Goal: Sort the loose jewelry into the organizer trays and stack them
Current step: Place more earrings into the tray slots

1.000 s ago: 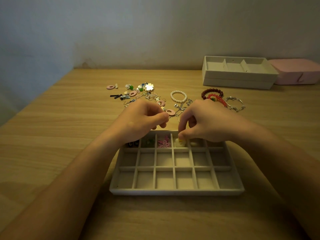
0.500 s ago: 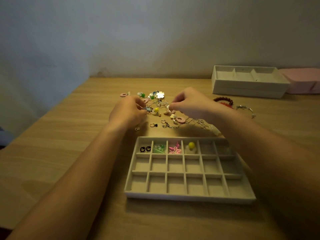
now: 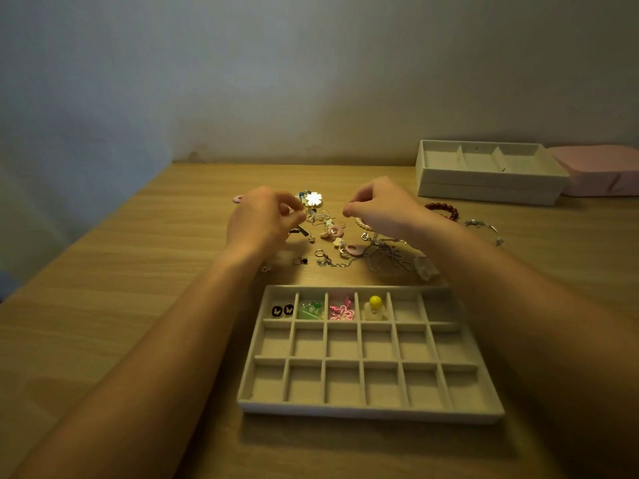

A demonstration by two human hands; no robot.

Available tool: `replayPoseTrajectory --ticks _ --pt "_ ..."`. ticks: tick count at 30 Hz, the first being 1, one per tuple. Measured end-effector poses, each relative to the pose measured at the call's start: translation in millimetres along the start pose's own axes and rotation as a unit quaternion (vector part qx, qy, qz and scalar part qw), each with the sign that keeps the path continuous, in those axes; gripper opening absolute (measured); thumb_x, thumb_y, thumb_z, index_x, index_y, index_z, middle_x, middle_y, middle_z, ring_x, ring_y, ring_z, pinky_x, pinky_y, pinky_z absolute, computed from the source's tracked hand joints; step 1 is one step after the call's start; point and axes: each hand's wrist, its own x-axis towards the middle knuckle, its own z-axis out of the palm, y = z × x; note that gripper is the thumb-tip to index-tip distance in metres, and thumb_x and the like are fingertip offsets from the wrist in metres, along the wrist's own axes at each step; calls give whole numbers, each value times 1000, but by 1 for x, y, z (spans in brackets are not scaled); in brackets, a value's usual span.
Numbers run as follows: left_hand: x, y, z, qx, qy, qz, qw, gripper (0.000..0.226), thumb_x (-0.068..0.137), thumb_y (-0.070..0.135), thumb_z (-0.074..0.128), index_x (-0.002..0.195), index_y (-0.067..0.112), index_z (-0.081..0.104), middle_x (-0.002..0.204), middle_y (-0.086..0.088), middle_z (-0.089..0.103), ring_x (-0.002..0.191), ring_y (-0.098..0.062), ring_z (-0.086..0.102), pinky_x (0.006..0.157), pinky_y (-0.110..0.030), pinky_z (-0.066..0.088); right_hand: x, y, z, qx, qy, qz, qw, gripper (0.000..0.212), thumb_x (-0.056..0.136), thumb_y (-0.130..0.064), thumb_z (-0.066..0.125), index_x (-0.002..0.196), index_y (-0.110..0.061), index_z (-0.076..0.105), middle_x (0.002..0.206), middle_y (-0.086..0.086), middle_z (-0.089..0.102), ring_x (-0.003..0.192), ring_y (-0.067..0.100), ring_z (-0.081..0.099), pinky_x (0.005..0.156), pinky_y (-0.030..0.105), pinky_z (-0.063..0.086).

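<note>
Both hands have left the far row of the organizer tray point(image 3: 370, 411) and gone back out over the loose jewelry point(image 3: 332, 233), leaving a yellow bead piece point(image 3: 375, 305) in the fourth compartment of that row. The left hand point(image 3: 262, 221) hovers over the pile's left edge, fingers curled and tips pressed to the thumb; the blur hides whether anything small is pinched there. Just right of it lies a white flower point(image 3: 314, 199) among earrings and pink rings. The right hand point(image 3: 380, 209) hangs over the middle of the pile, likewise curled with thumb and forefinger together, and I cannot tell if it holds a piece. Nearer the person, the tray's far row reads black studs point(image 3: 281, 310), a green piece point(image 3: 310, 310), pink pieces point(image 3: 340, 311), then the yellow one; the other compartments look bare. So one more item seems sorted and the next pick is probably starting, with most of the pile left and the stacked trays point(image 3: 484, 188) at far right untouched
</note>
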Motion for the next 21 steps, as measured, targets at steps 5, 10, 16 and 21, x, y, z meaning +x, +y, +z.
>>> replayPoseTrajectory --ticks 5,10,16,21 --pt "-6 16 -30 -195 -15 -43 980 16 88 28 74 98 16 72 87 3 72 74 -10 66 61 -22 50 -21 -11 -17 53 -4 -4 999 17 101 -18 58 107 -11 73 88 1 64 72 12 56 57 21 46" --pt "-30 48 -42 -375 -144 -54 914 21 84 16 75 102 9 66 90 -9 75 75 -19 71 65 -25 58 -52 -21 -24 106 -39 -46 993 17 99 -22 63 114 -17 70 95 0 72 74 13 70 58 19 57" --pt "-53 69 -36 -370 -163 -14 915 20 81 19 76 99 11 72 86 -7 77 80 -22 75 68 -25 60 -78 -15 -31 77 -6 -95 993 22 89 -29 73 106 -14 73 85 -4 72 74 10 71 60 26 61" --pt "-63 69 -34 -349 -201 12 915 21 80 20 78 99 10 76 86 -8 77 81 -22 75 71 -29 61 -90 -3 -33 124 -50 -72 988 17 87 -25 77 101 -14 75 80 -3 75 73 14 72 60 25 60"
